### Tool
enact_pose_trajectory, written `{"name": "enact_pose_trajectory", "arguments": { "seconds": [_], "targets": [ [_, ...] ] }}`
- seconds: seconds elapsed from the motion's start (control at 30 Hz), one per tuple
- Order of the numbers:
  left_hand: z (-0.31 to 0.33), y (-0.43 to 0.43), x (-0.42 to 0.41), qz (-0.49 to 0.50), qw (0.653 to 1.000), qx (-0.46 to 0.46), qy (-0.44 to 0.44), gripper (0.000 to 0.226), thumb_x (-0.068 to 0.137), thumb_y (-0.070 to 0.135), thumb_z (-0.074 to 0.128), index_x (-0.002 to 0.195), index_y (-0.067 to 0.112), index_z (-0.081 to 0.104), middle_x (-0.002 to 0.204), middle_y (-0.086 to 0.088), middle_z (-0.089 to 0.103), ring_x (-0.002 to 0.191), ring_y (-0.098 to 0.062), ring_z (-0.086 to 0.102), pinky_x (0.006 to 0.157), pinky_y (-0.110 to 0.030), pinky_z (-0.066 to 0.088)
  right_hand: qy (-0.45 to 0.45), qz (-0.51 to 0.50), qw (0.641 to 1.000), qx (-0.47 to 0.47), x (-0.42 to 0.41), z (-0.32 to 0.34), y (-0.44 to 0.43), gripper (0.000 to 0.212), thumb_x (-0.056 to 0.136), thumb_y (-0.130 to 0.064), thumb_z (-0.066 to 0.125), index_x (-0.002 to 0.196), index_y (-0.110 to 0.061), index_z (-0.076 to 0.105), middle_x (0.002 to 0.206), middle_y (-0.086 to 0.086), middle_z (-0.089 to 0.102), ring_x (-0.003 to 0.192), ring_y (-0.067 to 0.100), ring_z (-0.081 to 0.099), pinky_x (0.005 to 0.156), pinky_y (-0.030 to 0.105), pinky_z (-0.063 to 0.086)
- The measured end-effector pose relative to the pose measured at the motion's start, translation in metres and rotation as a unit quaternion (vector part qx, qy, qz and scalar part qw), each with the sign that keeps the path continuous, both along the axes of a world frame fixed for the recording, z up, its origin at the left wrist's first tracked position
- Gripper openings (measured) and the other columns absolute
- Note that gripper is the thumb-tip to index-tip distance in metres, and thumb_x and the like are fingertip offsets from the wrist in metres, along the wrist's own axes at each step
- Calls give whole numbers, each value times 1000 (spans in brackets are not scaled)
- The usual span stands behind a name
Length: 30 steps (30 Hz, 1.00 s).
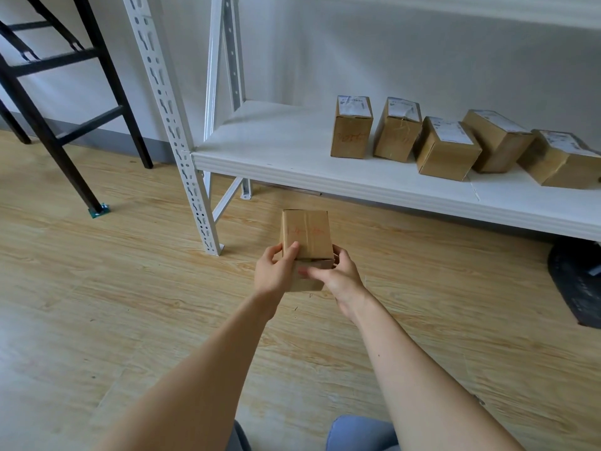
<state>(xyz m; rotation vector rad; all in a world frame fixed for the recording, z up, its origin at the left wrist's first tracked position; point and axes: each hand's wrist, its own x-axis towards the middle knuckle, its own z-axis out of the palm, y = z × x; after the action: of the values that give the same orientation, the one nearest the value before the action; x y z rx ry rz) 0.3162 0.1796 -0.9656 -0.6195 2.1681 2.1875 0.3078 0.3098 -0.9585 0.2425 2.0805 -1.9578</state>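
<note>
A small brown cardboard box (307,234) with red handwriting on its taped top is held between both hands, above the wooden floor and in front of the white shelf. My left hand (274,271) grips its left side, thumb on the top face. My right hand (340,275) grips its right side, thumb across the near end. Several similar cardboard boxes (351,128) with white labels stand in a row on the low white shelf board (276,151), to the right of the held box and further back.
The white metal shelf upright (198,190) stands just left of the held box. A black metal frame (65,125) stands at the far left. A dark object (575,281) lies on the floor under the shelf at right. My knees in jeans (357,432) show at the bottom.
</note>
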Motion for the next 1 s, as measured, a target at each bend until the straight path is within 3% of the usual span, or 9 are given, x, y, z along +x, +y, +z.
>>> {"name": "enact_pose_trajectory", "arguments": {
  "seconds": [0.07,0.17,0.33,0.43,0.57,0.7,0.87,0.93,1.0],
  "targets": [
    [0,-2,0,3,1000,0,-4,51,97,45,57,137,14,56,118,-2,64,87,-1,56,62,-12,39,-1,24,999,26,1,-2,3,75,75,1,81,139,-15,44,119,2,65,99,7,60,68,18,45],
    [-2,-6,0,13,1000,6,-7,55,97,56,50,135,17,60,130,-4,61,115,-17,54,91,-28,37,7,3,999,35,-2,-5,4,69,79,-3,79,139,-15,49,120,1,66,108,15,60,78,23,45],
    [11,-8,7,-39,999,18,29,55,106,50,26,147,19,47,125,9,46,117,-5,37,96,-28,24,-2,-47,998,-31,-5,-1,2,61,76,-23,85,127,-16,52,113,0,68,107,16,60,98,36,43],
    [6,-17,8,-78,996,-4,36,55,107,49,24,149,21,45,150,4,43,134,-9,34,103,-30,22,-12,-59,996,-72,-6,1,1,62,73,-37,86,120,-18,50,116,4,67,112,24,62,105,50,45],
    [2,-24,9,-123,992,-2,34,43,108,44,29,144,33,49,140,13,50,124,-4,43,100,-22,31,-38,-63,995,-74,-2,2,1,58,79,-51,76,118,-17,50,119,5,64,113,24,60,104,53,46],
    [3,-23,7,-151,988,2,22,40,105,47,37,144,42,44,130,12,55,107,2,52,77,-21,44,-35,-66,995,-61,0,6,3,60,78,-62,72,115,-19,51,120,5,64,113,24,61,104,53,46],
    [8,-22,9,-129,991,20,10,44,106,44,37,149,36,40,129,13,48,101,0,51,59,-13,46,-59,-41,996,-60,0,6,2,125,40,-96,63,139,-21,49,143,5,53,133,26,48,114,55,34],
    [6,-23,9,-116,993,27,-11,47,105,46,37,151,36,39,134,10,50,114,-15,53,64,-18,49,-75,-34,994,-73,2,9,2,113,52,-91,60,142,-23,48,141,6,56,129,26,52,112,53,37],
    [0,-26,7,-106,994,15,-27,51,104,52,36,153,38,36,142,7,49,125,-27,51,84,-33,53,-84,-34,992,-83,7,15,3,85,75,-80,53,139,-24,53,133,7,61,124,27,55,110,50,39]
  ]
}}
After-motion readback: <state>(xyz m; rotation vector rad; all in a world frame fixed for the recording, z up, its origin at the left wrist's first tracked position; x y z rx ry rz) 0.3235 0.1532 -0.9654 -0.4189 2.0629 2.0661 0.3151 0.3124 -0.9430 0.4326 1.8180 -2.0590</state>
